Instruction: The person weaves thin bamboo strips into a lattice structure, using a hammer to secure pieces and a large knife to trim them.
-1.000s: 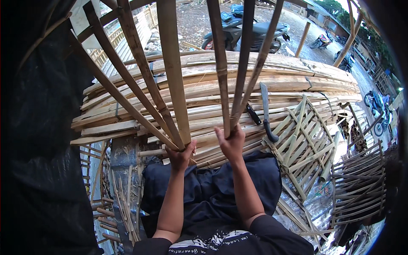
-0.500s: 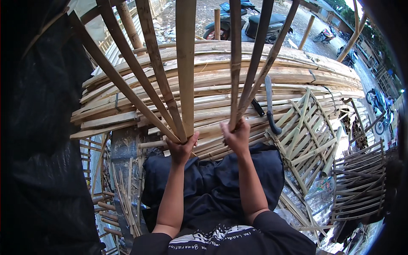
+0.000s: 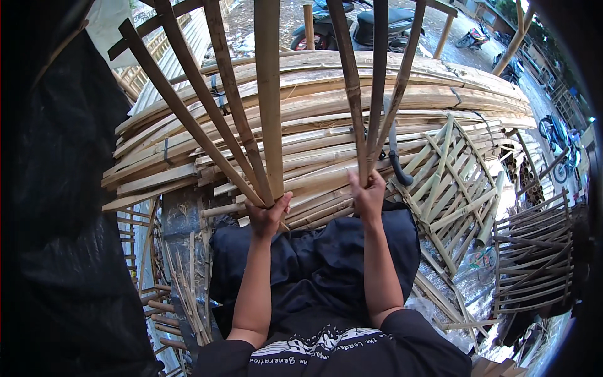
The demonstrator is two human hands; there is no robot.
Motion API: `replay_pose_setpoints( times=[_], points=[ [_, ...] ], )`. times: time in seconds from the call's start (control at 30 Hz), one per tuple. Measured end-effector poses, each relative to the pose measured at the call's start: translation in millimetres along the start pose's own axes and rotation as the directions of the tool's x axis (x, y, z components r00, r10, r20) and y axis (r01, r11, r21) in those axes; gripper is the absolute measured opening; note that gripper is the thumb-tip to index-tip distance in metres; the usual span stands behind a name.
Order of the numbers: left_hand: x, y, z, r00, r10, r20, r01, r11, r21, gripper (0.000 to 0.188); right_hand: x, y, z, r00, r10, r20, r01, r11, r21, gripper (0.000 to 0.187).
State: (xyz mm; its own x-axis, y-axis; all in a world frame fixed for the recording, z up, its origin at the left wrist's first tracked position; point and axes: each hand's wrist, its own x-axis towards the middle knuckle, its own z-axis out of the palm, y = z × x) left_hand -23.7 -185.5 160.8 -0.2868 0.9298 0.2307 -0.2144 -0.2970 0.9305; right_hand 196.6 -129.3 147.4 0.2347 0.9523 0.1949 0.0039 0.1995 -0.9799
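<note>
My left hand [image 3: 269, 217] is closed around the lower ends of several bamboo slats [image 3: 268, 100], which fan upward and away. One slat is wide and pale; the others are narrower and darker. To its right, my right hand [image 3: 369, 196] grips the converging lower ends of three more bamboo slats [image 3: 353, 94], with a finger or thumb lifted on its left side. A dark crosspiece [image 3: 143, 28] runs across the slats at their far end, partly outside the picture. Behind the right slats lies a machete [image 3: 400, 169], its blade partly covered by them.
Tied bundles of long bamboo strips [image 3: 301, 141] lie crosswise before me. To the right stand a woven bamboo lattice [image 3: 449, 188] and a dark slatted rack [image 3: 534, 251]. Black sheeting [image 3: 63, 220] hangs at left. A parked motorbike [image 3: 377, 28] stands beyond the bundles.
My right hand has moved right, carrying the lower ends of its slats away from my left hand. The left hand keeps its grip nearly in place. The slats now cover more of the machete.
</note>
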Motion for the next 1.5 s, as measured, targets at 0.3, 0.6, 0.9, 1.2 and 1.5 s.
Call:
replay_pose_setpoints(
  times=[0.3, 0.6, 0.9, 1.2, 1.5],
  points=[
    [-5.1, -4.0, 3.4, 0.998, -0.016, 0.057, 0.016, 1.000, 0.001, 0.013, -3.3, 15.3, -3.6, 0.990, -0.096, -0.100, 0.091, 0.994, -0.058, 0.012],
    [-9.9, -5.1, 3.1, 0.999, -0.018, 0.035, 0.017, 1.000, 0.021, 0.011, -22.2, 15.6, 10.8, 0.995, -0.061, -0.081, 0.058, 0.998, -0.040, 0.012],
    [-3.5, -7.8, -9.3, 0.999, 0.025, 0.020, -0.025, 0.999, 0.025, 0.011, -30.0, 5.0, 25.1, 0.970, -0.142, -0.197, 0.152, 0.988, 0.040, 0.011],
    [-8.0, -65.8, -28.5, 0.934, 0.241, -0.263, -0.145, 0.930, 0.338, 0.033, -69.6, 18.3, 47.7, 0.969, -0.124, -0.211, 0.114, 0.992, -0.061, 0.010],
    [-12.9, -58.5, -11.5, 0.790, 0.414, -0.452, -0.021, 0.756, 0.655, 0.042, -92.0, -4.4, 74.2, 0.978, -0.150, -0.143, 0.141, 0.987, -0.075, 0.021]
  ],
)
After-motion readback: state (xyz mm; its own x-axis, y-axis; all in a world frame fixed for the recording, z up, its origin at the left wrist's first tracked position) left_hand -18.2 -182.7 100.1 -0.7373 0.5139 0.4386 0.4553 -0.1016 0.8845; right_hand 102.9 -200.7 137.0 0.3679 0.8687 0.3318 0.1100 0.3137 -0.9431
